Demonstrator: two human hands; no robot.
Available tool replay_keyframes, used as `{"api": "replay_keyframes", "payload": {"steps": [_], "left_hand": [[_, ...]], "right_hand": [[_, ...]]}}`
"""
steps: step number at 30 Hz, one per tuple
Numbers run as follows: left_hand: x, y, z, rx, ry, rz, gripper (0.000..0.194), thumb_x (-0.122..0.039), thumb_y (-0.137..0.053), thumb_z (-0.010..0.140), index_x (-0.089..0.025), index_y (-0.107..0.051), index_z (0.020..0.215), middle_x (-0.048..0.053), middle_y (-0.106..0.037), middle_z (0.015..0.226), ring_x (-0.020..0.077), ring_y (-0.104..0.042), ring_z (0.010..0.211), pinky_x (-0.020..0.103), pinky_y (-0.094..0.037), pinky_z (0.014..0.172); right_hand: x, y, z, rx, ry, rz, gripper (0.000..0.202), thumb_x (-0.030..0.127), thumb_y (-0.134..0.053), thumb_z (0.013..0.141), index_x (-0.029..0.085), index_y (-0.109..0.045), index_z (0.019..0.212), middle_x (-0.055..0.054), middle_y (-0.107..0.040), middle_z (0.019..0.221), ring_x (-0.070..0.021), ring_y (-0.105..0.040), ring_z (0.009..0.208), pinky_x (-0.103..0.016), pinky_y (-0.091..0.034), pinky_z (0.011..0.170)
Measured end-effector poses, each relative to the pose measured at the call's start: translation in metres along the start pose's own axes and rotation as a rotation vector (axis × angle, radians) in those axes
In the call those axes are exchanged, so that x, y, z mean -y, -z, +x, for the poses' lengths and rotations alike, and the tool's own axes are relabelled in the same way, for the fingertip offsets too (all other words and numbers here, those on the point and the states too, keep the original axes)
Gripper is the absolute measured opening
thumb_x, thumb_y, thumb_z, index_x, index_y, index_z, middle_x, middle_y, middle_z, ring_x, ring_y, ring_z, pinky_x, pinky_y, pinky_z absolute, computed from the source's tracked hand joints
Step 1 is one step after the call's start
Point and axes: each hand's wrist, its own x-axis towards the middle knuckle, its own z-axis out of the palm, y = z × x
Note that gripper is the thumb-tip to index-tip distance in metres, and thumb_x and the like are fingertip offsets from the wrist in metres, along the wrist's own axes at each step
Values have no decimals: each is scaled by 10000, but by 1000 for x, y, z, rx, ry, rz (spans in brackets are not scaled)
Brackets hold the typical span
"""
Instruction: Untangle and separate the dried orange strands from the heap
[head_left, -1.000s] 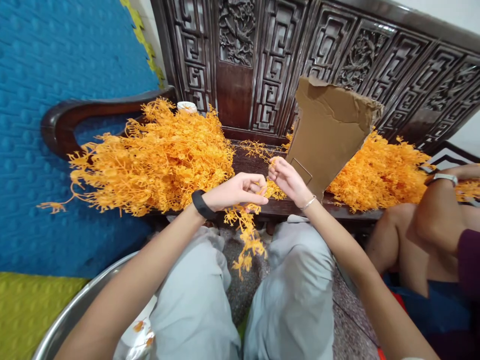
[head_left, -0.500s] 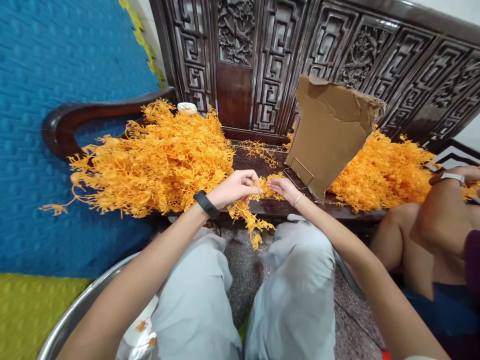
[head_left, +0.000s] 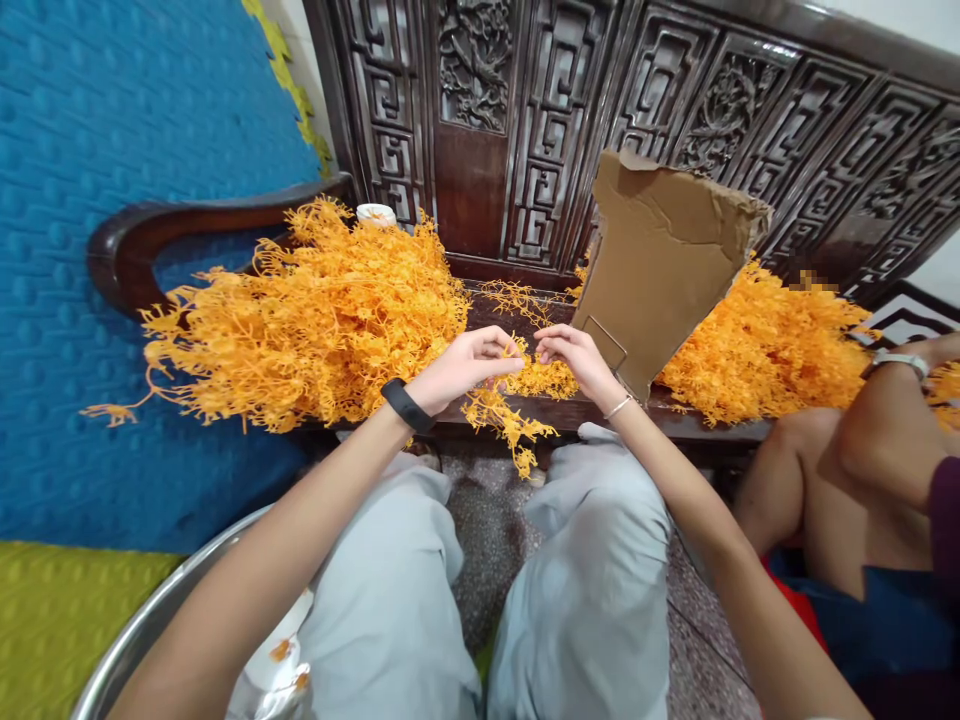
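My left hand [head_left: 476, 362], with a black band on its wrist, is closed on an orange branching sprig [head_left: 517, 430]. The sprig dangles below the fingers over the bench's front edge. Close by on the right is my right hand [head_left: 576, 358], with a thin bracelet on the wrist. Its fingers are bent and drawn together; whatever is in them, if anything, is too small to make out. A small heap of orange bits [head_left: 551, 378] lies on the bench under the hands. A big pile of orange sprigs [head_left: 337, 320] rises beside my left hand.
A brown cardboard sheet [head_left: 652, 260] stands upright on the dark wooden bench [head_left: 495, 318], a wire frame at its foot. Beyond it lies another orange pile [head_left: 765, 350], near a seated person's arm [head_left: 892, 430]. A metal basin [head_left: 161, 600] is at lower left; a white cup [head_left: 376, 214] stands behind the left pile.
My right hand has risen slightly, and its stretched fingers have bent inward. My left hand has shifted up a little with the sprig still in it.
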Motion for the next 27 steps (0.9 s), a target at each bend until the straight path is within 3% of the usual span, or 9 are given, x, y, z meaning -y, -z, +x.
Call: {"api": "replay_keyframes", "payload": {"steps": [2,7,11,17,27], "left_hand": [[-2,0,-1,22,-28,0,223,-279,-699,651,-142,-538,722,-21,-589,707,87,-548,677,232,-414,674],[-5,-2,-3,58,-48,-19,254,-320,-693,674,-137,-517,661,-21,-590,665,88,-544,648,246,-409,674],[-7,-1,-5,119,-83,-52,234,-317,-666,709,-132,-529,666,-2,-611,696,100,-565,690,250,-420,686],[-8,2,-8,106,-68,-40,255,-299,-690,689,-139,-499,639,-28,-590,642,75,-538,627,227,-408,659],[-9,4,-10,112,-163,40,264,-372,-607,760,-140,-552,647,-16,-571,628,92,-524,628,237,-399,659]], "right_hand": [[10,-7,-8,100,88,-26,181,289,-581,773,138,-631,860,-4,-627,737,-73,-589,600,-203,-456,591],[25,-26,-24,303,112,-7,391,501,-505,813,154,-588,974,-15,-635,741,-103,-610,635,-241,-484,608],[31,-32,-32,304,214,-75,300,427,-617,763,167,-598,911,5,-625,712,-98,-596,630,-234,-488,608],[31,-31,-34,273,150,-8,324,320,-705,694,176,-552,941,19,-636,733,-94,-607,603,-251,-512,631],[35,-34,-38,279,241,-52,217,321,-664,731,162,-516,726,41,-554,645,-64,-534,556,-218,-449,573]]}}
